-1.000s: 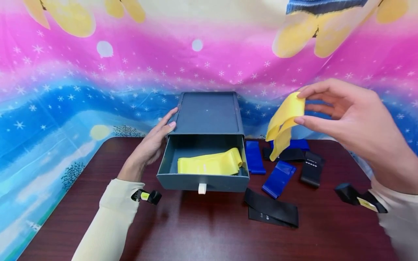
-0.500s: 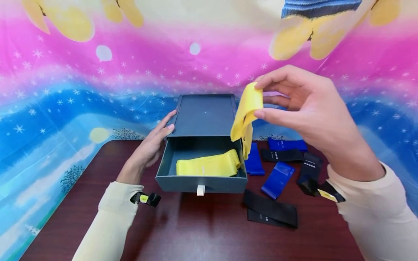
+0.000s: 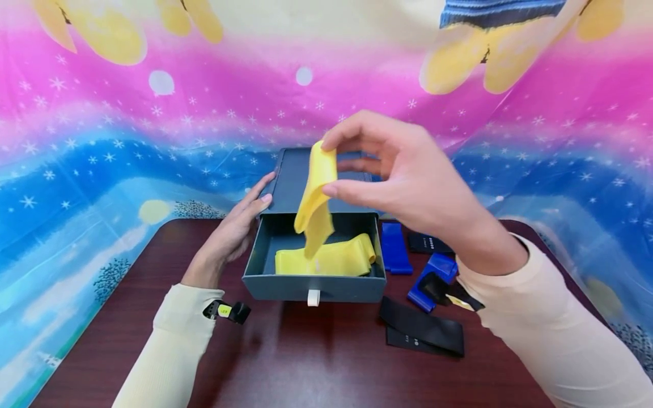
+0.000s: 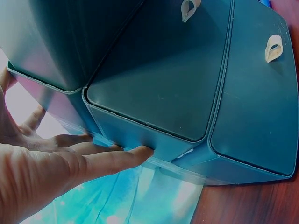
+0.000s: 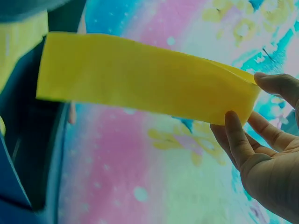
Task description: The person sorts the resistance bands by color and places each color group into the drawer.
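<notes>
My right hand (image 3: 408, 170) pinches a yellow resistance band (image 3: 318, 175) between thumb and fingertips at its upper end. The band hangs folded over the pulled-out top drawer (image 3: 352, 288) of a dark grey drawer unit (image 3: 293, 175). In the right wrist view the held band (image 5: 140, 79) stretches out flat from the fingers. Inside the drawer, more yellow band (image 3: 342, 259) lies folded, partly covered by the hanging one. My left hand (image 3: 229, 232) rests against the unit's left side; in the left wrist view its fingers (image 4: 112, 161) lie straight along the side wall.
Right of the unit lie blue bands (image 3: 395, 249) and black bands (image 3: 428, 328) on the dark red table (image 3: 245, 362); my right forearm hides some. Lower drawers (image 4: 154, 84) with pale pull tabs show shut. A patterned cloth (image 3: 229, 102) hangs behind.
My right hand has carried the yellow resistance band leftward, from above the bands at the right to over the drawer. The left hand stays on the unit's side.
</notes>
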The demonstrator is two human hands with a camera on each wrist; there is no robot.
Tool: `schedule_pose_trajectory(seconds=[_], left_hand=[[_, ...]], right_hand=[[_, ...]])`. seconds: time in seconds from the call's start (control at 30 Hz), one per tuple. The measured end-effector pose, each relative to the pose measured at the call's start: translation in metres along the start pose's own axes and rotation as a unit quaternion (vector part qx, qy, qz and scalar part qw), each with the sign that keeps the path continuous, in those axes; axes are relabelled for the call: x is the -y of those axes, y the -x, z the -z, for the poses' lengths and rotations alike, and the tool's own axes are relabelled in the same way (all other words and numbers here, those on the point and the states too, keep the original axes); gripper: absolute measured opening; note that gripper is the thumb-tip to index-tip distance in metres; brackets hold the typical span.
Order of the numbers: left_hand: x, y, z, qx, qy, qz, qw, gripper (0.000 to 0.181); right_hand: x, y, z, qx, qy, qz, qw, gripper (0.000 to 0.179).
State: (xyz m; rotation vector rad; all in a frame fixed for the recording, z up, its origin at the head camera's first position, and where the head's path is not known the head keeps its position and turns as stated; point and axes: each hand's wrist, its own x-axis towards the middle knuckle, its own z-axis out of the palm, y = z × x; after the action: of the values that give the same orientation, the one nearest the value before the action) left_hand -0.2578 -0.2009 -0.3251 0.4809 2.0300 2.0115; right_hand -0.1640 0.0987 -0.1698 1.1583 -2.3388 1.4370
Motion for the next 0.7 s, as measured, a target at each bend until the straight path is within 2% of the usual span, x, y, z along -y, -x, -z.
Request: schedule_pose_trajectory(seconds=[0.2,0.43,0.6,0.7], left_hand=[[0.000,-0.001,0.000,0.001,0.008,0.006,0.9999,0.060],[0.000,-0.001,0.001,-0.001,-0.016,-0.008,0.9998,0.061],[0.003,0.000,0.002,0.017,0.018,-0.040,0.9989,0.061],[0.005,0.002,0.003,0.020,0.038,-0.044,0.9981,0.056]], right_hand=[[-0.006,-0.006,-0.022,0.037,-0.016,-0.013,0.9991,0.038],[-0.003,-0.017,-0.038,0.052,-0.018,0.017,0.9984,0.036],[0.002,-0.023,-0.048,0.052,-0.048,0.048,0.9964,0.036],[0.001,-0.025,-0.054,0.054,-0.066,0.053,0.9950,0.036]])
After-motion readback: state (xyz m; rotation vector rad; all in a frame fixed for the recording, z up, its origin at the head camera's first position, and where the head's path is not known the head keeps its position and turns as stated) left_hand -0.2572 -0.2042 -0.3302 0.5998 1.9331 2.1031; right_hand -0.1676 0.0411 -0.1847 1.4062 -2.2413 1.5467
